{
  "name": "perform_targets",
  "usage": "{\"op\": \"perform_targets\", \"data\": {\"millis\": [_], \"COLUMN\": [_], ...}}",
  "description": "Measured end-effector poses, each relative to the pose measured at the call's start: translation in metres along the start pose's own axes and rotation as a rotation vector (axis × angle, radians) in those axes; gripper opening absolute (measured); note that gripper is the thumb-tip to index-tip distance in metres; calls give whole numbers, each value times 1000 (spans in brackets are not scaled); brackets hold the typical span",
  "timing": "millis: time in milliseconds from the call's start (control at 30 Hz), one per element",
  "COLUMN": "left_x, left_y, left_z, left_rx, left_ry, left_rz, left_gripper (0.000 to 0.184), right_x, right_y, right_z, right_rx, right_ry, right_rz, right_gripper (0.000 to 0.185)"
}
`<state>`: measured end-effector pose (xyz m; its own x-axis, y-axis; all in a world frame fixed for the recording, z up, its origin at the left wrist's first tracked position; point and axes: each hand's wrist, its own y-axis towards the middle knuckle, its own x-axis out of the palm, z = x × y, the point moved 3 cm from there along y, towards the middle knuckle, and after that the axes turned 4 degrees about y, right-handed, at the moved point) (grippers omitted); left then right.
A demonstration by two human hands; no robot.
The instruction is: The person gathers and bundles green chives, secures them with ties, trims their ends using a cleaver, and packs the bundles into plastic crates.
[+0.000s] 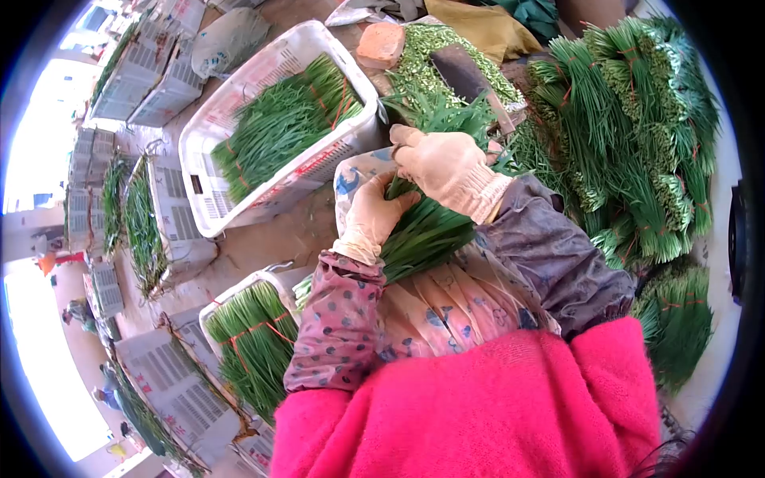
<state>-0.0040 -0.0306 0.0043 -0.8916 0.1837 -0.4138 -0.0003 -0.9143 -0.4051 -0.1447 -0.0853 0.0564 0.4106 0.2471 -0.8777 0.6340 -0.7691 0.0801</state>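
Across my lap lies a bunch of long green stalks (426, 243). My left hand (373, 213), in a pale glove, is curled round the bunch near its upper end. Just above and to the right, my right hand (446, 163), also gloved, is closed with its fingertips pinched together; whatever they hold is too small to make out. Behind the right hand are loose green leaves (450, 115) and a cleaver (470, 80) resting on chopped green bits (414, 60).
A white basket (199, 179) with tied green bundles stands at upper left, another white crate (211, 319) at lower left. Stacked bundles (629, 127) fill the right side. A brick (381, 45) lies beyond the basket. Grey crates (171, 390) and distant people are at far left.
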Motion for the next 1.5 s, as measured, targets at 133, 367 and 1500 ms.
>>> {"op": "perform_targets", "data": {"millis": [133, 367, 1500], "left_x": [4, -1, -28], "left_y": [3, 12, -49], "left_z": [-2, 3, -1], "left_rx": [90, 93, 188], "left_ry": [64, -70, -782], "left_rz": [-42, -125, 136], "left_gripper": [56, 56, 25], "right_x": [-9, -81, 39], "right_y": [-6, -28, -63], "right_z": [20, 61, 32], "right_rx": [63, 130, 141], "right_ry": [723, 122, 286], "right_rz": [435, 752, 183], "right_gripper": [16, 35, 36]}}
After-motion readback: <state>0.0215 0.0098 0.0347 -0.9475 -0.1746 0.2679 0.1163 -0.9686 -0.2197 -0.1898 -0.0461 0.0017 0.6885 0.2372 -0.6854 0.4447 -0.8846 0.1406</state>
